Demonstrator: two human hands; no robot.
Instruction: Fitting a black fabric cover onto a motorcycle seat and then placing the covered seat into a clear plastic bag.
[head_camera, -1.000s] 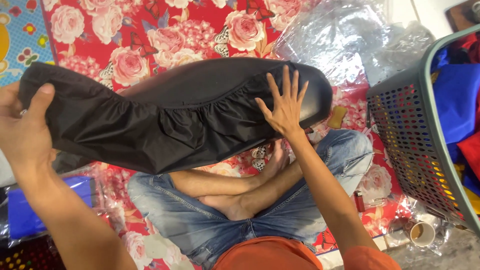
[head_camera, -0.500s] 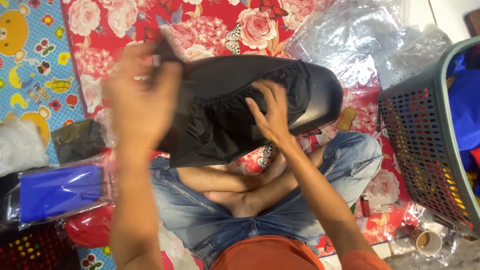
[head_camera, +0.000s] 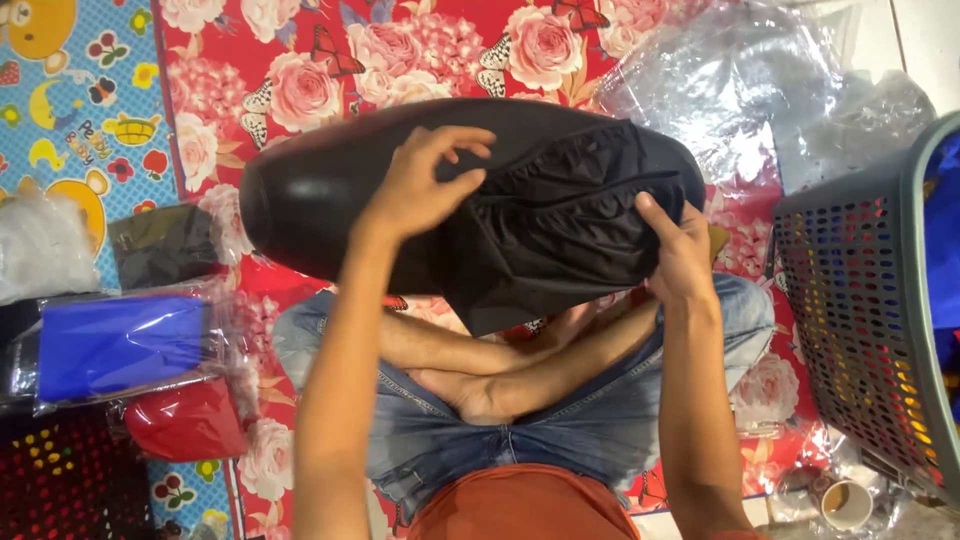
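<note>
Both hands on a black seat over crossed legs

Left hand (head_camera: 420, 190) presses the smooth black seat (head_camera: 320, 190), fingers curled; right hand (head_camera: 680, 250) pinches the gathered black cover (head_camera: 560, 230). Beside: blue packet (head_camera: 120, 345), grey basket (head_camera: 850, 330); beyond, clear plastic bags (head_camera: 740, 90) on the floral mat (head_camera: 300, 60)

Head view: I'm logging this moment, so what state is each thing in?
Black garment: folded over, gathered band showing.
Black oval board: bare at one end, under the garment.
Left hand: pressing on the garment.
Right hand: pinching the garment's edge.
Grey basket: holding coloured cloth.
Blue packet: lying in clear plastic.
</note>
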